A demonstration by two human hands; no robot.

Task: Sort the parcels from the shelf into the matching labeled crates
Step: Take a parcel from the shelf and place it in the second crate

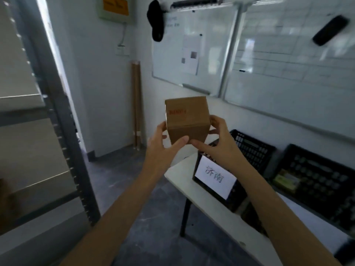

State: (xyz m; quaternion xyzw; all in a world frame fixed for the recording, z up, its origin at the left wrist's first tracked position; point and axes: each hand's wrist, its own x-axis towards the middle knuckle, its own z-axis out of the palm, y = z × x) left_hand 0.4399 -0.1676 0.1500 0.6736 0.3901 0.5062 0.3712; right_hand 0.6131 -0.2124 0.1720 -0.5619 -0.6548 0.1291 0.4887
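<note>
A small brown cardboard parcel (187, 120) with a blurred red print on its upper face is held up in front of me at chest height. My left hand (163, 144) grips its left side and lower edge, thumb across the front. My right hand (217, 139) holds its right side, fingers behind and thumb underneath. Below the right hand a black crate (255, 150) with a white label (215, 176) stands on a white table (211, 212). A second black crate (315, 179) stands to its right. The metal shelf (63, 131) rises at the left.
Two whiteboards (269, 60) hang on the wall behind the table. Cardboard tubes (136, 106) lean in the far corner. A dark tiled floor (123, 175) runs between the shelf and the table. Another dark crate edge (345, 252) shows at the bottom right.
</note>
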